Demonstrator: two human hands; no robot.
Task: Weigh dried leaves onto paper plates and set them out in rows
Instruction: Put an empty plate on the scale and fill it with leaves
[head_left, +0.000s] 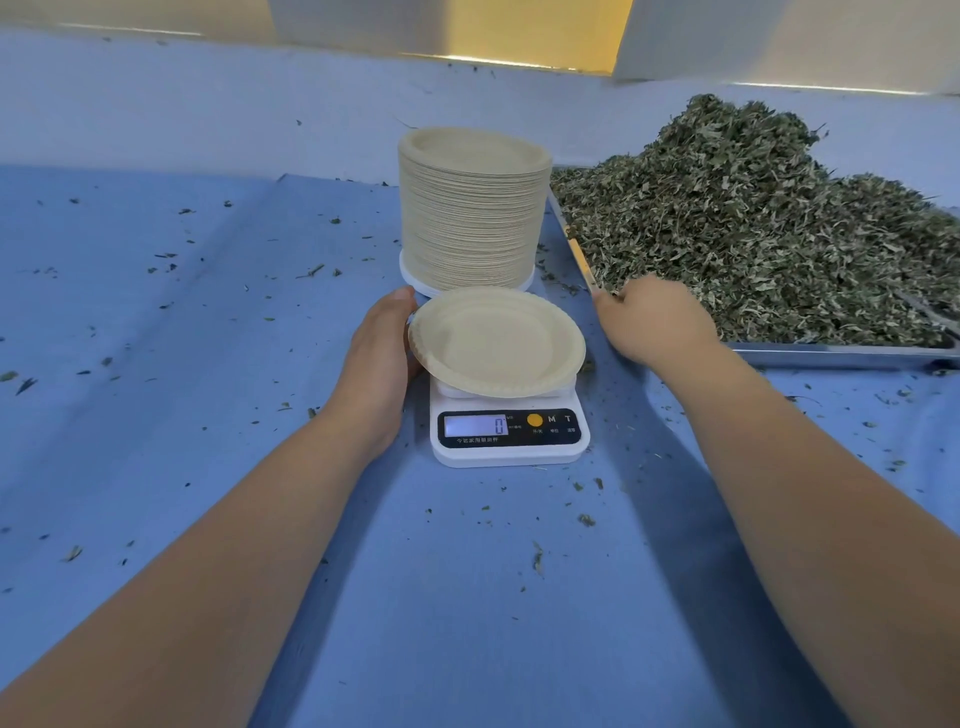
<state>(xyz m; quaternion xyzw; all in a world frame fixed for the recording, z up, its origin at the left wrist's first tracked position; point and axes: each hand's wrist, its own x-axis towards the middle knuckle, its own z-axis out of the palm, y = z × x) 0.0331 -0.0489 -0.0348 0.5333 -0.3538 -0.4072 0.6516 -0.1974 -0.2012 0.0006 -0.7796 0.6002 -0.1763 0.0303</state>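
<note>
An empty beige paper plate (496, 340) sits on a small white digital scale (511, 434) whose display reads 0. My left hand (382, 353) lies against the plate's left rim, thumb along its far edge, fingers hidden under it. My right hand (652, 325) is at the near left corner of a metal tray (831, 356), fingers curled into the big heap of dried green leaves (753, 223); whether it holds any leaves is hidden. A tall stack of paper plates (472, 208) stands just behind the scale.
A blue cloth (208, 364) covers the table, strewn with leaf crumbs. A paler blue sheet runs along the back below a white wall (779, 36). The tray takes up the right side, its rim close to the scale.
</note>
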